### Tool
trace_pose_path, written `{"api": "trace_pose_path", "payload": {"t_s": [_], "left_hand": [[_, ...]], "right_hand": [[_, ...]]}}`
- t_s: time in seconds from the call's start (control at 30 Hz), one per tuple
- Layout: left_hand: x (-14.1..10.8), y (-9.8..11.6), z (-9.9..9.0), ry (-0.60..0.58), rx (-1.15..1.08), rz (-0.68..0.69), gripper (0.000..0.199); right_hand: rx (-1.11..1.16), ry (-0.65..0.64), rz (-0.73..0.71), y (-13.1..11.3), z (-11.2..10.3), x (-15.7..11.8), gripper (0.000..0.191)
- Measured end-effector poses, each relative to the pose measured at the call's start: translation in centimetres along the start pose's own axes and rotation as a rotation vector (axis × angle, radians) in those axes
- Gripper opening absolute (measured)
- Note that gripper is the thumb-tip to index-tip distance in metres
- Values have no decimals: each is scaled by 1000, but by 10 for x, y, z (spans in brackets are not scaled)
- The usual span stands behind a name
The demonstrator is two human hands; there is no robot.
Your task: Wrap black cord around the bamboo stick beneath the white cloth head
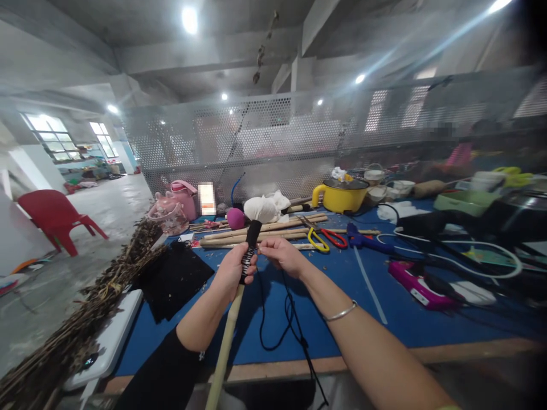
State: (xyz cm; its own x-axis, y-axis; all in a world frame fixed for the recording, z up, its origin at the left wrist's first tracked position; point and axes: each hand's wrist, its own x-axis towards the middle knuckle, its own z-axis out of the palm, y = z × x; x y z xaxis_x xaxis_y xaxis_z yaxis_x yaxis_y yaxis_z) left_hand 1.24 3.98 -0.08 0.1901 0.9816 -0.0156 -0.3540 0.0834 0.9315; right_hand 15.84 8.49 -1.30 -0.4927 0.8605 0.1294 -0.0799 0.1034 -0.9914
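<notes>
My left hand is closed around a pale wooden stick where its upper end is wrapped in black cloth. Turns of cord with light gaps between them circle the wrapped part under my fingers. Just right of it, my right hand pinches the black cord near the wrapping; the fingertips partly hide the grip. From there the cord drops in loose loops over the blue table top and hangs past the front edge.
Several wooden sticks lie behind my hands, beside yellow-handled scissors and red-handled ones. A blue glue gun, a magenta power strip and a yellow pot stand right. Black cloth and dried stems lie left.
</notes>
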Motion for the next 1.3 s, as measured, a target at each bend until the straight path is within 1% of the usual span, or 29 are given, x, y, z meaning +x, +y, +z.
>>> {"api": "trace_pose_path", "payload": {"t_s": [0.03,0.1,0.13,0.17,0.2,0.23,0.3,0.37,0.4,0.47,0.57,0.63,0.73,0.77,0.83,0.9,0.97,1.03,1.1,1.17,1.3], "left_hand": [[1,0,0,9,58,11,26],[4,1,-1,41,221,37,26],[6,1,-2,57,319,52,26],[9,2,-2,72,417,76,26],[11,3,-2,84,510,109,25],[13,4,-2,97,596,151,24],[15,5,-2,131,738,242,22],[15,6,-2,158,824,325,21],[15,7,-2,162,846,354,21],[13,6,-2,165,859,383,21],[11,5,-3,164,871,349,23],[11,3,-4,155,864,298,25],[11,1,-4,138,787,222,27],[11,1,-3,136,745,195,27],[10,0,0,127,639,135,28],[8,-1,3,112,502,73,28],[7,-1,5,97,350,26,25],[6,-1,5,73,210,-2,20],[6,-2,3,18,108,-33,15],[5,-3,1,-14,68,-49,14],[2,-3,2,-2,109,-20,14]], "right_hand": [[20,25,22,0,0,0,20],[110,140,28,0,1,1,12],[186,214,19,0,2,1,13],[274,278,12,-1,3,1,17],[363,314,14,-2,4,1,23],[438,308,31,-3,6,0,28],[516,223,73,-4,10,0,35],[494,145,81,-4,16,-1,40],[464,132,80,-3,19,0,41],[397,160,92,0,22,1,41],[326,217,132,2,23,1,34],[307,191,185,1,21,0,28],[236,140,283,-7,17,-3,17],[198,140,290,-10,16,-5,13],[127,134,244,-16,15,-8,5],[95,106,168,-19,15,-9,13],[110,75,114,-19,14,-9,20],[172,55,107,-15,12,-8,23],[249,37,132,-11,11,-7,25],[320,24,151,-8,10,-7,25],[416,1,168,-7,10,-8,24]]}}
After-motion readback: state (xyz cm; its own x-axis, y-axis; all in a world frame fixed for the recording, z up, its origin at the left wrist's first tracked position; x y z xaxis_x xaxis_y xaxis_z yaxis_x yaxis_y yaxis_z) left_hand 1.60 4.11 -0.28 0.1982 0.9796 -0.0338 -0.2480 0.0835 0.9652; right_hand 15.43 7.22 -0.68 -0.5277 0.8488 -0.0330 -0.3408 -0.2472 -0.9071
